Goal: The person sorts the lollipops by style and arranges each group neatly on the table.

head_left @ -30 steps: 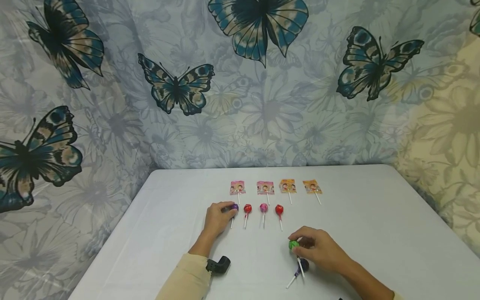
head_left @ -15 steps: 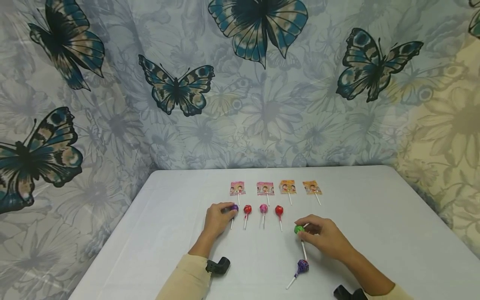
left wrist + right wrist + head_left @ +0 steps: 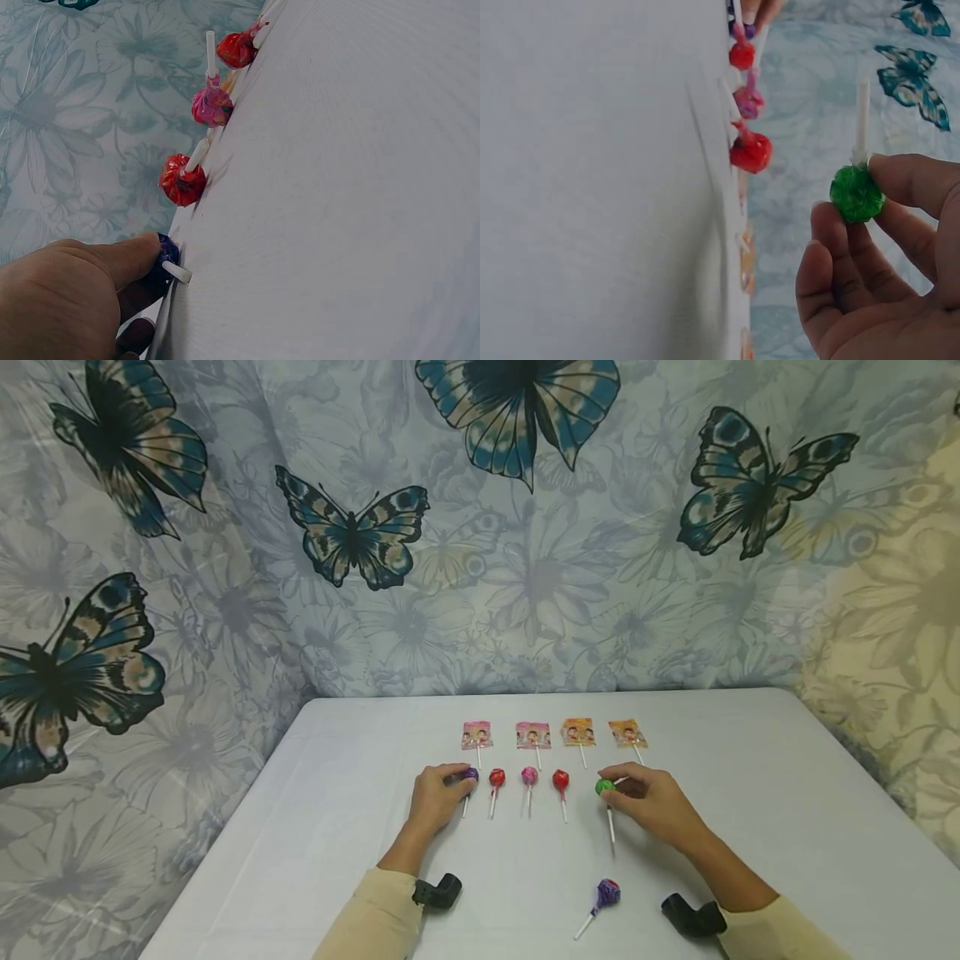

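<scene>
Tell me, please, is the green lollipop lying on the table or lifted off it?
Lifted: the right hand pinches the green lollipop clear of the table, its stick free in the air.

Green lollipop [image 3: 604,787], row's right end

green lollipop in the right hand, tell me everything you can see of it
The round green foil-wrapped lollipop has a crinkled shiny wrapper and a thin white stick pointing toward the person. The right hand pinches its head between thumb and fingertips, at the right end of the row of round lollipops, beside the red foil-wrapped lollipop, apart from it. Whether it touches the white table is unclear.
</scene>
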{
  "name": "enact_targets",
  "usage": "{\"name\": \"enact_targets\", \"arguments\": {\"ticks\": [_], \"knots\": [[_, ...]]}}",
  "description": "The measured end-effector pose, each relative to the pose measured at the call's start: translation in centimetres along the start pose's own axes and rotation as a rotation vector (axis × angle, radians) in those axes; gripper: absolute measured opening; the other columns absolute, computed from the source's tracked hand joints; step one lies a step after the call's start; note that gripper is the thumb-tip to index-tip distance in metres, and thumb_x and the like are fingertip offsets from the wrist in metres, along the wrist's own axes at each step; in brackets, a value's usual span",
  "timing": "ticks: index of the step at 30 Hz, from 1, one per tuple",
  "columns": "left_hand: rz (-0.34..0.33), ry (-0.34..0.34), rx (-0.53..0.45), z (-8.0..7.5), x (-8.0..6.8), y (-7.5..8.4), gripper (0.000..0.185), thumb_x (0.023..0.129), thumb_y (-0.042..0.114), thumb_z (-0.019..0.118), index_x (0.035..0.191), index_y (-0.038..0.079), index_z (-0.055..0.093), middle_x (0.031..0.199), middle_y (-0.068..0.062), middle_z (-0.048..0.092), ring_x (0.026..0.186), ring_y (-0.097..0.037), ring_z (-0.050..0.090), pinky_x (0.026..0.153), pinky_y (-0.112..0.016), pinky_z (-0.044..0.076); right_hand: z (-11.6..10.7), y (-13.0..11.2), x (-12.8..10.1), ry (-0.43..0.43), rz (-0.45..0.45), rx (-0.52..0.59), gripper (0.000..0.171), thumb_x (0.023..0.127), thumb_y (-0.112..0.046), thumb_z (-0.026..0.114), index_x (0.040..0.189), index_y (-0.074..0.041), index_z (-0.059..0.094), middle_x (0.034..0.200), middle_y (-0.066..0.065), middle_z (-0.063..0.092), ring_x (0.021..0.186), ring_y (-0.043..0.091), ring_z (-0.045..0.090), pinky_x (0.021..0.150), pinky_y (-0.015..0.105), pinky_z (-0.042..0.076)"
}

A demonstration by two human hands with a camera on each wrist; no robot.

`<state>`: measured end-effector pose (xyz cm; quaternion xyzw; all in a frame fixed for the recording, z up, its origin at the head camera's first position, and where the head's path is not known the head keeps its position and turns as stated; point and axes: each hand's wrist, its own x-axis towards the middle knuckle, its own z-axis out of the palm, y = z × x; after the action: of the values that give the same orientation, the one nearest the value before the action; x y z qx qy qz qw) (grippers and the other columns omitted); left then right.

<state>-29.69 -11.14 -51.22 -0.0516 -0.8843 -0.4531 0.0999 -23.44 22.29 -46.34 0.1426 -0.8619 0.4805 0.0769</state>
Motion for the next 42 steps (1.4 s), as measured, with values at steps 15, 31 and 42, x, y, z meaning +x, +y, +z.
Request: {"name": "enact_targets", "arguments": {"ticks": [15,31,42], "knots": [[-0.003,-0.005,-0.02,0.2,0.0,0.0,0.026,0.083,0.015,0.077,0.108,0.011,0.075,0.114,-0.011,0.066,0.115,-0.033,0.056,0.097,-0.046,0.042,0.3,1.3,2.2,0.019,0.071,-0.006,0.029,0.085,-0.008,0.074,0.112,0.0,0.068,0.096,0.007,0.068,0.084,0.022,0.063,0.07,0.028,0.051],[0.015,0.0,-0.01,0.0,0.1,-0.1,0.026,0.083,0.015,0.077,0.109,0.011,0.075,0.114,-0.01,0.067,0.112,-0.032,0.058,0.095,-0.045,0.043,1.1,2.7,3.8,-0.02,0.093,-0.033,0.027,0.086,-0.008,0.073,0.11,0.001,0.068,0.099,0.01,0.069,0.089,0.026,0.064,0.072,0.033,0.052],[0.005,0.0,-0.004,0.1,0.0,0.1,0.025,0.083,0.015,0.076,0.108,0.012,0.075,0.114,-0.01,0.067,0.113,-0.032,0.057,0.096,-0.046,0.043,1.6,3.5,4.1,-0.048,0.118,-0.124,0.024,0.085,-0.013,0.074,0.107,-0.003,0.07,0.096,0.005,0.068,0.084,0.019,0.061,0.071,0.036,0.049]]}}
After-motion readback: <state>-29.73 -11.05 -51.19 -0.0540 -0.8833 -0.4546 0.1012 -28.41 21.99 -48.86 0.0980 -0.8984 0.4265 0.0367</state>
